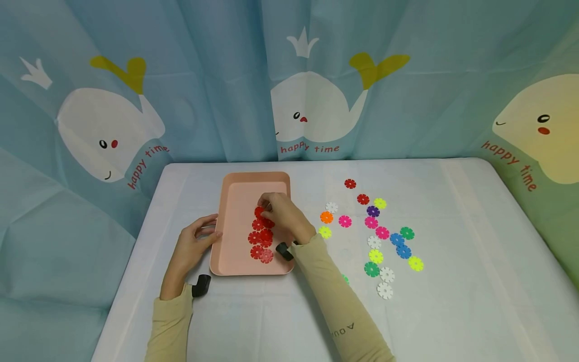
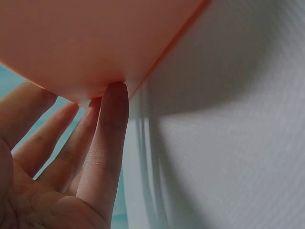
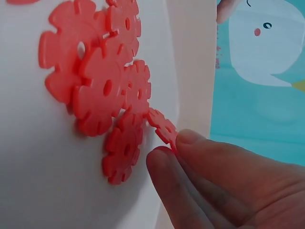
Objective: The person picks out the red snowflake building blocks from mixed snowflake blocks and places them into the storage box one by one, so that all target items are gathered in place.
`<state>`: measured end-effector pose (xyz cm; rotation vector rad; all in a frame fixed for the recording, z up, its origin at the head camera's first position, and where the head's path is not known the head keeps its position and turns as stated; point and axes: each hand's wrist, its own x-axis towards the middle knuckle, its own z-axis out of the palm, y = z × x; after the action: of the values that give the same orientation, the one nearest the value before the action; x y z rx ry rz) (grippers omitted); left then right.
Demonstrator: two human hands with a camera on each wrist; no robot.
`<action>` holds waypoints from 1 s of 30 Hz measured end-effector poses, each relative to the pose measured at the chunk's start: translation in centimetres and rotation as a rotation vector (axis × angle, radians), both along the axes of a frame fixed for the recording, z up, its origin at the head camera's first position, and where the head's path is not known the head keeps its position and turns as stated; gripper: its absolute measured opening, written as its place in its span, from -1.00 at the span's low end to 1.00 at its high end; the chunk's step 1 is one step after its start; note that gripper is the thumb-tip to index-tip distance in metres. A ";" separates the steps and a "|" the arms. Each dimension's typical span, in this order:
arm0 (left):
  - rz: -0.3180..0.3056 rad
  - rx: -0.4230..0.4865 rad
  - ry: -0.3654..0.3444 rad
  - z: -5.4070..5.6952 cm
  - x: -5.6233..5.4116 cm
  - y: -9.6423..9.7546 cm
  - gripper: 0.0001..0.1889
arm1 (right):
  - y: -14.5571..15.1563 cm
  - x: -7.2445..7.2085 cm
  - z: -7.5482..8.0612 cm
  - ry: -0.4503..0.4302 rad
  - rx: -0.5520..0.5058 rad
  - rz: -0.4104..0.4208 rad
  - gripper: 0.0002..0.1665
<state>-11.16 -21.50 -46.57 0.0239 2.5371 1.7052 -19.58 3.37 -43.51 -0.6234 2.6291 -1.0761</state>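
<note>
A shallow pink tray (image 1: 237, 206) lies on the table, with several red notched plastic discs (image 1: 255, 237) in its right half, some overlapping. My left hand (image 1: 190, 246) is at the tray's left side, its thumb over the rim and its fingertips against the outer wall, as the left wrist view shows. Over the tray, my right hand (image 1: 285, 213) pinches one red notched disc (image 3: 162, 126) between thumb and finger. That disc is tilted, its lower edge close to the discs lying in the tray. Part of it is hidden by the fingertips.
Right of the tray, loose discs of several colours lie scattered: red (image 1: 350, 184), orange (image 1: 326, 217), purple (image 1: 373, 211), blue (image 1: 404, 251) and white (image 1: 385, 290) among them. A green disc (image 1: 345, 279) is partly covered by the right sleeve. A whale-patterned curtain (image 1: 217, 90) hangs behind the table.
</note>
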 end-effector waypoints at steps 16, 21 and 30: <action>0.004 -0.018 -0.004 -0.3 -0.1 0.0 -0.45 | 0.3 0.1 0.5 0.003 -0.002 -0.003 -0.78; 0.001 -0.022 0.002 -0.3 -0.1 -0.1 -0.45 | 0.5 0.1 0.8 0.004 -0.005 0.004 -0.77; -0.002 -0.021 0.001 -0.3 -0.1 -0.1 -0.44 | 1.1 0.2 1.4 -0.004 0.013 -0.008 -0.73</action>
<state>-11.23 -21.63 -46.88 0.0259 2.5543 1.6785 -19.36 4.43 -42.13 -0.6087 2.6353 -1.0609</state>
